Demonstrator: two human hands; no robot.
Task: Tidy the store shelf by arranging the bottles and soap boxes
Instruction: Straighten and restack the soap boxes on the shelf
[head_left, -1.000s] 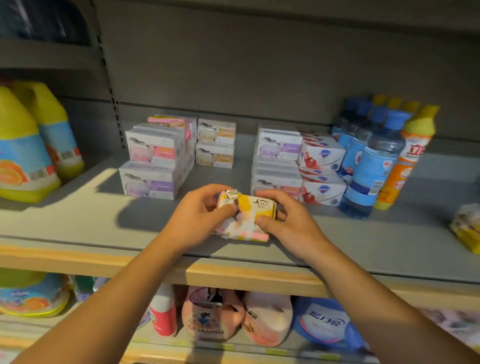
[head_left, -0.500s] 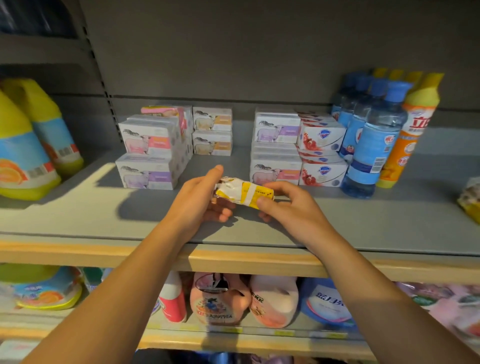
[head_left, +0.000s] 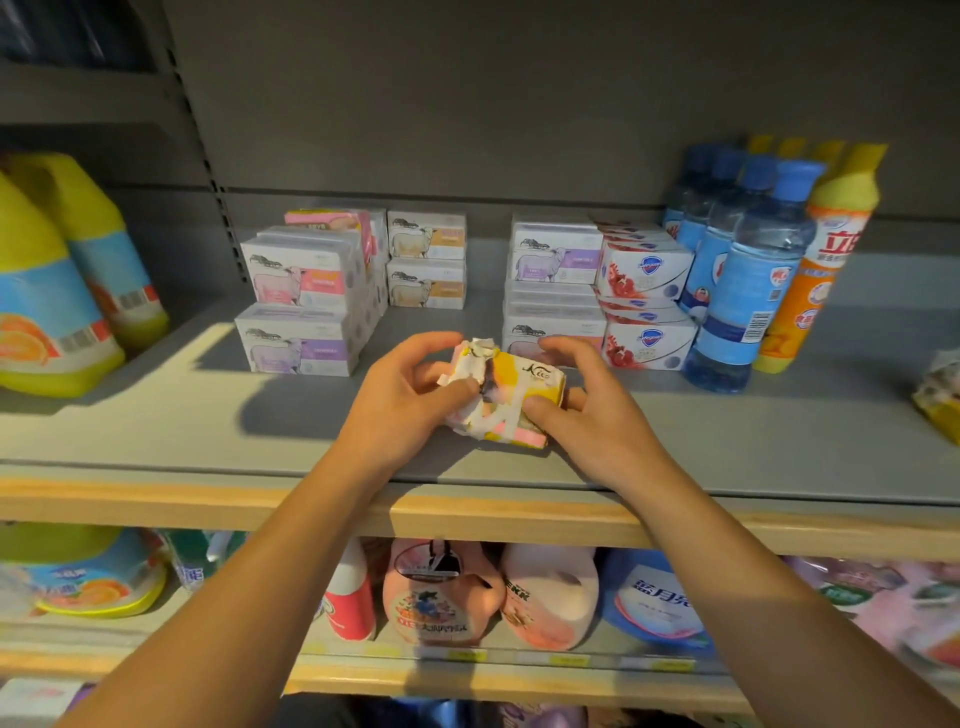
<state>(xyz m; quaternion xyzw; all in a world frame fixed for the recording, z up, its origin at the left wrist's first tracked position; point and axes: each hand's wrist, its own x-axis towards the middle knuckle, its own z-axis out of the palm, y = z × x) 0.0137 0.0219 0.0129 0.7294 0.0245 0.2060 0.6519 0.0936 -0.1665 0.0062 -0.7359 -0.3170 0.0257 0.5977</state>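
— Soap pack, who has it?
— Both hands. The left hand grips its torn white end, thumb across the front; the right hand pinches the yellow end, thumb on the near face and fingers curled over the back.
— Where is it?
— At the middle front of the grey shelf, low over the board (whether its bottom edge touches, I cannot tell). The wrapper is crumpled, white and yellow with pink strips.
— What is around it?
— Just behind the hands, a stack of white soap boxes with a sheep picture. Beside that stack to the right, touching it, white boxes with a red fruit print. Left of the hands, another sheep-box stack, with a pink box on top at the back, and a pair of orange-labelled boxes further in.
— Bottles?
— A row of clear blue-capped bottles on the right, holding clear liquid, then yellow-capped orange bottles beside them. Far left, two yellow jugs. A yellow packet lies at the right edge.
— Below?
— Pink jugs, a blue pouch and more bottles on the lower shelf.
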